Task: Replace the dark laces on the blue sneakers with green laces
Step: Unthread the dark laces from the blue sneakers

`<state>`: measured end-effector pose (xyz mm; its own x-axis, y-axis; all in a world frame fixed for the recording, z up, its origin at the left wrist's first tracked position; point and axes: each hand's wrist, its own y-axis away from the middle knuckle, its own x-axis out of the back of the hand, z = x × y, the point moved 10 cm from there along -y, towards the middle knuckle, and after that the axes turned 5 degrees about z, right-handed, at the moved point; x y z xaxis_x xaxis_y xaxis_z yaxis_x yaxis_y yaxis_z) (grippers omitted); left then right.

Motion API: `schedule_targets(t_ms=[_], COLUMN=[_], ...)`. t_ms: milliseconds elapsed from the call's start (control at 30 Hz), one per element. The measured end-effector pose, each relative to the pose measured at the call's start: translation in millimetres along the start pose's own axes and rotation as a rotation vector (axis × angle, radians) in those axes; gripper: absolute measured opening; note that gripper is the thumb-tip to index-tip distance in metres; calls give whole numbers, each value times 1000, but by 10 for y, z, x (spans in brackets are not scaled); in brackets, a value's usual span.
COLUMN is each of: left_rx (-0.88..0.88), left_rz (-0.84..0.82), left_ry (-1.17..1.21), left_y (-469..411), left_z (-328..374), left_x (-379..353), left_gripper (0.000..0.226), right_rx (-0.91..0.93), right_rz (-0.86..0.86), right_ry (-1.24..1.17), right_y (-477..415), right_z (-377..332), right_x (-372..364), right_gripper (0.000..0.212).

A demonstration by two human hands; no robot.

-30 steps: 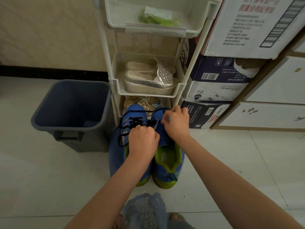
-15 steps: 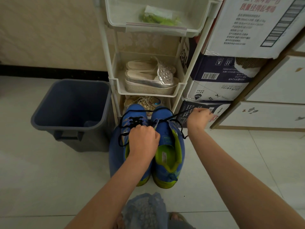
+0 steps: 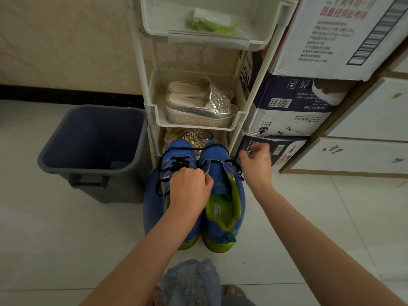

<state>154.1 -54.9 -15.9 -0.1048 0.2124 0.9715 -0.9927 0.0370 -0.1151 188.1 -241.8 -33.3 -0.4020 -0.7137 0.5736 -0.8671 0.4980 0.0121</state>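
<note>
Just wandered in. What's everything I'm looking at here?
blue sneakers: two, blue with green lining, on the floor before the rack
dark laces: two, black, one threaded in the left sneaker, one loose across the right
green laces: one bag, green, top shelf
rack: one, white, by the wall
silver shoes: two, middle shelf
gold shoe: one, bottom shelf
bin: one, grey-blue, left of rack
boxes: at least three, stacked right of rack
left hand: fingers curled, on the sneakers
right hand: pinching a dark lace
</note>
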Motion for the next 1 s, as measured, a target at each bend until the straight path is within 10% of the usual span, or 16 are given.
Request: schedule_targets(t_ms=[167,633,1000], left_rx=[2,-57,453], left_rz=[63,-75,113], left_ry=[113,-10,1262], left_y=[-171,-650,-365], left_z=[-5,-51,-432], left_x=[82,-316,172], left_gripper=[30,28,23], right_rx=[51,246,171], right_rz=[-385,-243,-234], right_ry=[504,577,568], right_y=[346,478,495], right_z=[140,59,77], right_x=[-374,-446,-447], right_gripper=[46,29,27])
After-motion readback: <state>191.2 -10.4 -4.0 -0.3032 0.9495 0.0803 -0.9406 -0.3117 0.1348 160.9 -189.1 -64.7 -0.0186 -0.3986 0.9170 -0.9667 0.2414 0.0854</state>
